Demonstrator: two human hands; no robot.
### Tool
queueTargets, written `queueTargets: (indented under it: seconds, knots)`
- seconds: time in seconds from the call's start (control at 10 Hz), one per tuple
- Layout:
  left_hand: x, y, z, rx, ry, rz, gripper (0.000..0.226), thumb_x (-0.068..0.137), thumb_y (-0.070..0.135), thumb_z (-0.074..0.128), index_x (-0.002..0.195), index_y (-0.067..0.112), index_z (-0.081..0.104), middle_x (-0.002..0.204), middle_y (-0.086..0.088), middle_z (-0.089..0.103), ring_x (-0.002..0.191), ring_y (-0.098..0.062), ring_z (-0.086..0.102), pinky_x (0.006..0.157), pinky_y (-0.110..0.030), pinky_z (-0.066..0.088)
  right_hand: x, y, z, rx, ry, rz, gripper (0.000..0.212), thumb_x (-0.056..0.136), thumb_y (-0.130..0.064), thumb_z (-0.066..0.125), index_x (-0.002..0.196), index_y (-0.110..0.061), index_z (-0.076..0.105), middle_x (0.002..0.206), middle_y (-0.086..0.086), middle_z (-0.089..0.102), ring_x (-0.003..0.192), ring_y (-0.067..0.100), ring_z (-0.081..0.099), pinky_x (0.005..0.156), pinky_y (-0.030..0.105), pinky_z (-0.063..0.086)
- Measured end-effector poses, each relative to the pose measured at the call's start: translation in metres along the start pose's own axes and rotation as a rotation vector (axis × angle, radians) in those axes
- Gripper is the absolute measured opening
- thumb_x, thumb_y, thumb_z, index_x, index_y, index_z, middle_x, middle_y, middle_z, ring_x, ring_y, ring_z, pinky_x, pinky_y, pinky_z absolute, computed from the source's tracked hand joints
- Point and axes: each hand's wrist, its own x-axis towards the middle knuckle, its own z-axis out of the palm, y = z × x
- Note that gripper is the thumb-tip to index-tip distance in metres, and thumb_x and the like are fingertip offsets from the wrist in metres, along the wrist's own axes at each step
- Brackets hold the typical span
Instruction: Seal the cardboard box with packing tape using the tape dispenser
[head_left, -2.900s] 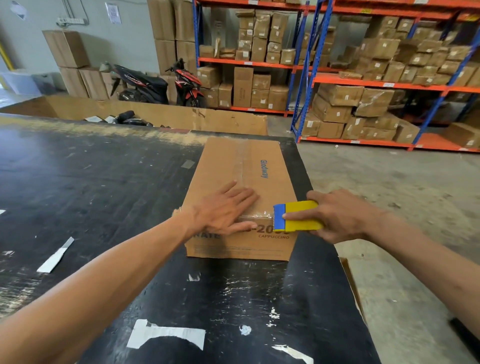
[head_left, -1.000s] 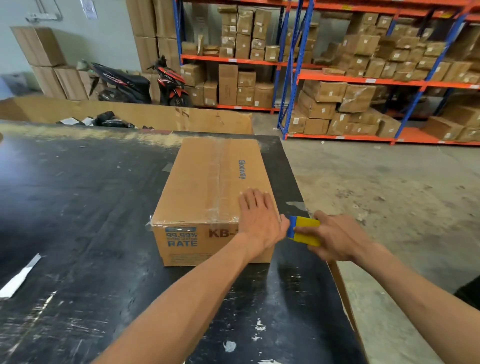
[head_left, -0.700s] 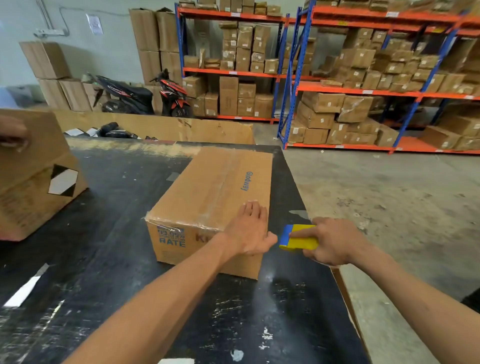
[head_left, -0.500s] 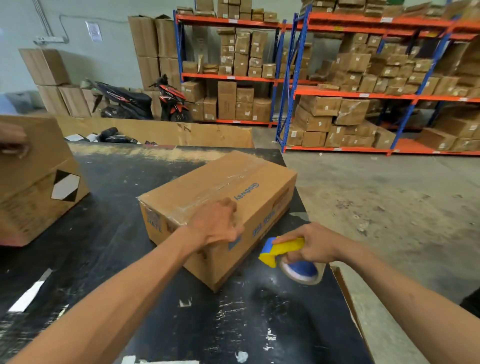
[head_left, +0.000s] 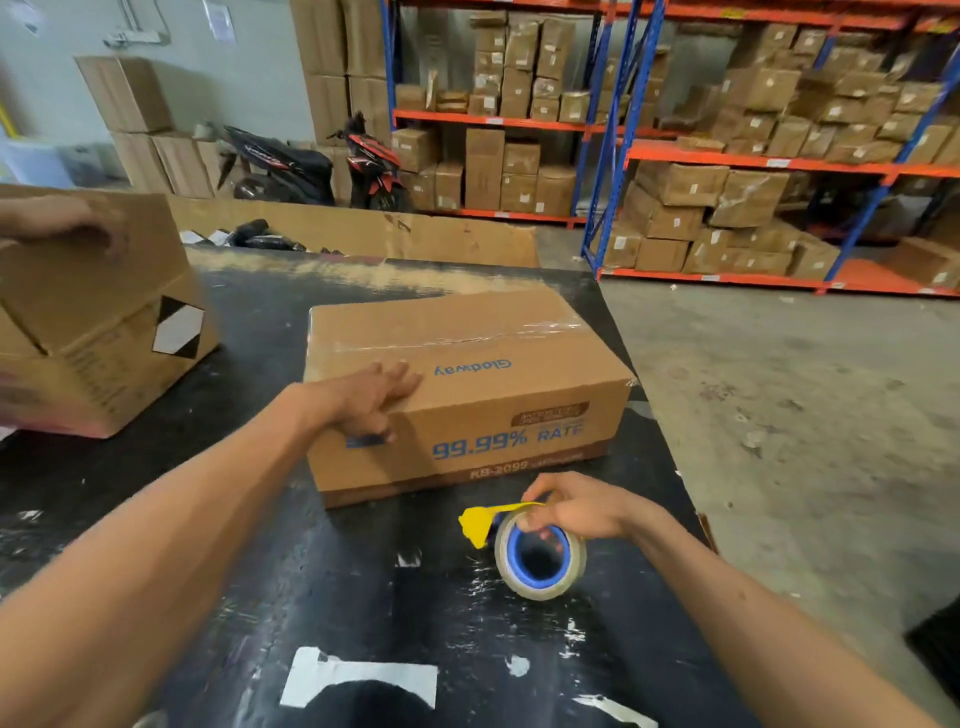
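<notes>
A brown cardboard box (head_left: 483, 379) with blue "Glodway" print lies crosswise on the black table (head_left: 322, 566). Clear tape runs along its top seam. My left hand (head_left: 371, 402) grips the box's near top edge at the left, fingers on top and thumb down the front face. My right hand (head_left: 582, 506) holds the tape dispenser (head_left: 535, 551), a yellow and blue holder with a roll of clear tape, just in front of the box and above the table.
A second cardboard box (head_left: 98, 322) sits at the table's left, with another person's hand (head_left: 57, 223) on its top. Orange and blue shelving (head_left: 769, 156) full of cartons, two scooters (head_left: 322, 166) and a concrete floor lie beyond. The table's right edge runs close to my right forearm.
The box has been turned from lengthwise to crosswise under my left hand. My right hand dropped with the dispenser to the front of the box. A second box arrived at the left.
</notes>
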Motion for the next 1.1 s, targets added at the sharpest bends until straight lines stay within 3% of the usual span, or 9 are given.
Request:
queueTargets:
  seconds: [0.1,0.2,0.3,0.4,0.5,0.7,0.8,1.0,1.1]
  knots:
    - [-0.009,-0.001,0.002,0.083,0.009,-0.035,0.095,0.087,0.013,0.057,0.155,0.034,-0.007,0.165,-0.009,-0.01,0.148,-0.04,0.002,0.119,-0.051,0.012,0.008,-0.003,0.014,-0.081,0.012,-0.056,0.036,0.087,-0.05,0.065,0.092,-0.015,0.071,0.072,-0.002,0.067,0.066,0.006,0.054,0.07,0.029,0.042]
    - [-0.01,0.015,0.018,0.08,0.074,-0.081,0.098,0.089,0.024,0.058,0.149,0.052,-0.015,0.163,-0.015,-0.014,0.146,-0.05,-0.005,0.114,-0.067,0.005,0.022,-0.003,0.028,-0.125,0.066,-0.076,0.044,0.092,-0.052,0.061,0.072,-0.013,0.061,0.059,-0.007,0.048,0.057,0.008,0.042,0.061,0.032,0.033]
    - [-0.005,0.019,0.036,0.138,0.247,-0.109,0.083,0.094,0.056,0.049,0.146,0.055,-0.015,0.164,-0.016,-0.005,0.145,-0.05,0.003,0.112,-0.068,0.011,0.037,-0.007,0.037,-0.139,0.102,-0.1,0.042,0.093,-0.054,0.058,0.067,-0.021,0.06,0.056,-0.01,0.049,0.055,0.006,0.044,0.06,0.031,0.035]
    - [0.0,0.013,0.04,0.146,0.321,-0.072,0.071,0.099,0.05,0.041,0.147,0.055,-0.011,0.165,-0.011,0.0,0.145,-0.05,0.008,0.112,-0.068,0.013,0.048,-0.012,0.045,-0.099,0.159,-0.113,0.024,0.093,-0.046,0.062,0.081,-0.026,0.071,0.075,-0.002,0.071,0.075,0.015,0.064,0.072,0.034,0.049]
    - [0.002,0.005,0.039,0.116,0.311,-0.004,0.066,0.102,0.041,0.039,0.148,0.055,-0.006,0.165,-0.005,0.0,0.145,-0.05,0.006,0.114,-0.067,0.01,0.059,-0.014,0.056,-0.05,0.237,-0.101,0.017,0.092,-0.039,0.065,0.099,-0.026,0.074,0.094,0.007,0.075,0.094,0.024,0.068,0.084,0.038,0.051]
    - [0.01,-0.013,0.033,0.087,0.292,0.108,0.067,0.102,0.033,0.041,0.145,0.06,-0.003,0.166,-0.003,0.003,0.143,-0.047,0.011,0.115,-0.064,0.009,0.066,-0.011,0.077,0.05,0.381,-0.034,0.025,0.092,-0.047,0.063,0.11,-0.032,0.071,0.1,0.001,0.074,0.098,0.02,0.066,0.086,0.038,0.052]
    - [0.013,-0.016,0.033,0.084,0.295,0.143,0.067,0.102,0.033,0.042,0.145,0.06,-0.003,0.166,-0.001,0.003,0.144,-0.046,0.009,0.116,-0.063,0.007,0.065,-0.011,0.081,0.074,0.469,-0.012,0.04,0.093,-0.049,0.063,0.126,-0.028,0.067,0.12,0.0,0.071,0.115,0.021,0.062,0.097,0.035,0.049]
    - [0.011,-0.013,0.032,0.043,0.305,0.146,0.063,0.103,0.034,0.042,0.149,0.056,0.005,0.166,0.001,0.003,0.146,-0.046,0.006,0.117,-0.06,0.002,0.044,0.002,0.092,0.159,0.696,0.055,0.046,0.093,-0.054,0.056,0.13,-0.027,0.063,0.122,-0.002,0.07,0.113,0.015,0.064,0.097,0.035,0.05]
    - [0.011,-0.016,0.029,0.022,0.295,0.161,0.063,0.103,0.033,0.042,0.15,0.055,0.006,0.166,0.0,0.002,0.147,-0.045,0.002,0.118,-0.06,-0.001,0.02,0.012,0.1,0.295,0.85,0.046,0.031,0.095,-0.048,0.058,0.12,-0.034,0.067,0.115,-0.005,0.07,0.106,0.01,0.065,0.094,0.033,0.05]
